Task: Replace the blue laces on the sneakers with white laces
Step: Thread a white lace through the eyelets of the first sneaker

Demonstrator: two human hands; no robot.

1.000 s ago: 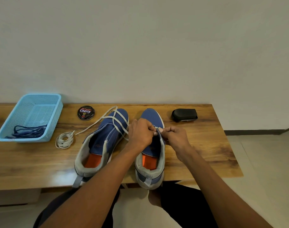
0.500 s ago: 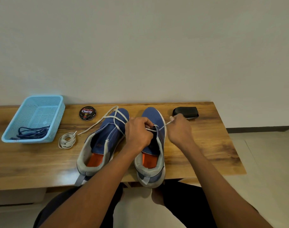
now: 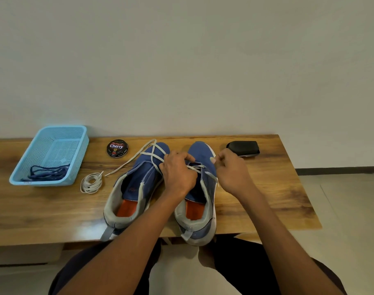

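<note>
At frame centre we see the left hand [image 3: 178, 173] and right hand [image 3: 231, 171] each pinching the white lace [image 3: 199, 167] over the right sneaker [image 3: 199, 201], beside the loosely laced left sneaker [image 3: 137, 184], with the blue laces [image 3: 46, 172] in the basket [image 3: 75, 167] at left.

My blue sneakers [image 3: 143, 179] have orange insoles and grey collars; white lace [image 3: 154, 155], light-blue basket [image 3: 49, 154], brown wood-grain surface [image 3: 277, 188].

Home room: wooden bench [image 3: 267, 188], plain wall [image 3: 181, 60].
</note>
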